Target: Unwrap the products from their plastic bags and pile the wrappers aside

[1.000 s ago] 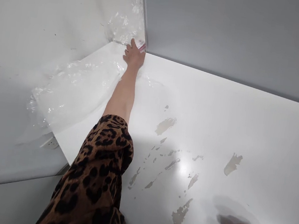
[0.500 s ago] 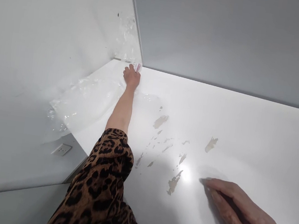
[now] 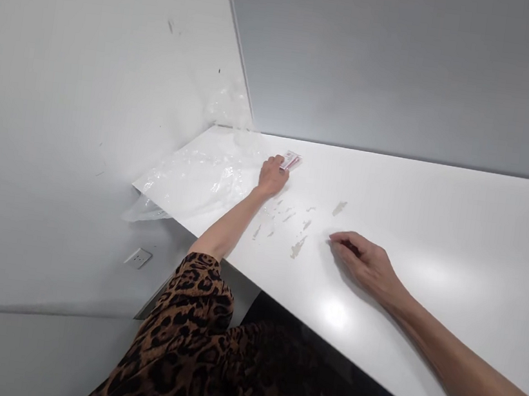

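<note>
My left hand (image 3: 273, 176) is closed round a small white packet with reddish print (image 3: 291, 160), held at the table surface towards the wall. Its exact kind is too small to make out. Beside and behind that hand a clear, crinkled plastic sheet or bag (image 3: 221, 179) lies over the table's left end. My right hand (image 3: 366, 261) rests low on the white table (image 3: 436, 227), thumb and fingers drawn together. Whether anything is pinched there is hidden. Between the two hands are several greyish-beige patches (image 3: 298, 246) on the tabletop.
A grey panel (image 3: 408, 67) rises along the table's back edge. The white wall (image 3: 63, 100) stands at the left, with a socket (image 3: 138, 258) below table height. Part of the plastic hangs over the table's left edge. A leopard-print sleeve (image 3: 199, 287) covers my left upper arm.
My left hand has come away from the back corner, rightwards and nearer, with the packet in it. My right hand now sits further forward and left, and the view has shifted.
</note>
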Demonstrator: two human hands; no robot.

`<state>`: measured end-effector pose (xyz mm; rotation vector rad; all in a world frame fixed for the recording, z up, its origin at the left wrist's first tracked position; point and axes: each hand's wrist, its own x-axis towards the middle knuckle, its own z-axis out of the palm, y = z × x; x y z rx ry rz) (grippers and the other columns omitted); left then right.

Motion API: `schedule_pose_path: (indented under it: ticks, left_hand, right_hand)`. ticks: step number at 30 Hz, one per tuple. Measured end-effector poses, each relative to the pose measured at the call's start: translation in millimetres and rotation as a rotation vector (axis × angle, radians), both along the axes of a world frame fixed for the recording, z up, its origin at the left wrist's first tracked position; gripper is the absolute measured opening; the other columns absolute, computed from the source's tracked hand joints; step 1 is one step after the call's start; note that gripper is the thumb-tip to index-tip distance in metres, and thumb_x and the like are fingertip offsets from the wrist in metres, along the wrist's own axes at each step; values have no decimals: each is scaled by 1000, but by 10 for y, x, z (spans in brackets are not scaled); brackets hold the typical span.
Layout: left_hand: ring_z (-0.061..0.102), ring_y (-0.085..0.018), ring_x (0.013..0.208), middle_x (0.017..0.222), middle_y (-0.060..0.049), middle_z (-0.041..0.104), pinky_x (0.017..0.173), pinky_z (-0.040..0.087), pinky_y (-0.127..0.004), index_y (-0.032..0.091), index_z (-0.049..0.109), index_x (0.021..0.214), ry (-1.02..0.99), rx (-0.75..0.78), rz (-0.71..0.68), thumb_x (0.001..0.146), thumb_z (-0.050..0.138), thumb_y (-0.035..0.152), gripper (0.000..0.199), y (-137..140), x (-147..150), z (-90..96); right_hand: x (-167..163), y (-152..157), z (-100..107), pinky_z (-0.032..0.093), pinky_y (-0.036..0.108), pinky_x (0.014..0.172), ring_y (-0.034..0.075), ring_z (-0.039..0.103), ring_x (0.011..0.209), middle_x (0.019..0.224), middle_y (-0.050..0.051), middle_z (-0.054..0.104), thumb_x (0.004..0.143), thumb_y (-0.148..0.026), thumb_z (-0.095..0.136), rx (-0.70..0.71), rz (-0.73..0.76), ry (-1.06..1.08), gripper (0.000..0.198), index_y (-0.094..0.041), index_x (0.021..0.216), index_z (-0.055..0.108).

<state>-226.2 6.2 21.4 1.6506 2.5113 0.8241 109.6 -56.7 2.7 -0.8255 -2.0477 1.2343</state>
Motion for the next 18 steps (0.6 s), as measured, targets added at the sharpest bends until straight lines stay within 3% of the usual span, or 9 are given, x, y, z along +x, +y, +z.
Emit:
schedule_pose_path:
  ticks: [5,9,12,16,18]
  left_hand:
    - [62,-30,133,139,-14,68,120,45,-42,20,64,131,-87,-51,-309,93,67,21,38,-169,821,51]
    - [55,-30,145,153,-14,63,126,39,-43,21,60,144,-183,-28,-541,91,73,27,54,-305,1444,22]
    - [54,-32,146,153,-17,62,126,39,-46,21,61,148,-210,-45,-607,95,73,43,58,-406,1823,-45]
    - [61,-30,135,136,-15,68,121,44,-44,21,68,144,-180,-50,-670,105,58,55,52,-484,2042,-53]
    - [62,-29,134,137,-17,66,120,45,-42,19,67,145,-92,-1,-607,109,51,50,51,-470,1993,7]
  right_hand:
    - [-75,124,-41,50,35,74,20,62,76,86,5,72,85,-49,65,-80,-108,119,35,-20,102,74]
    - [66,352,-53,51,34,77,19,61,80,92,5,69,81,-36,62,-76,-453,220,26,-20,100,69]
    - [264,544,-39,54,38,87,21,63,90,110,8,69,82,-30,61,-44,-654,201,26,-20,106,66]
    - [389,676,-30,47,49,110,26,61,105,122,14,66,80,-27,66,0,-653,121,28,-20,107,66]
    - [376,667,-39,40,54,118,31,57,120,127,16,66,80,-29,68,68,-587,37,27,-20,106,68]
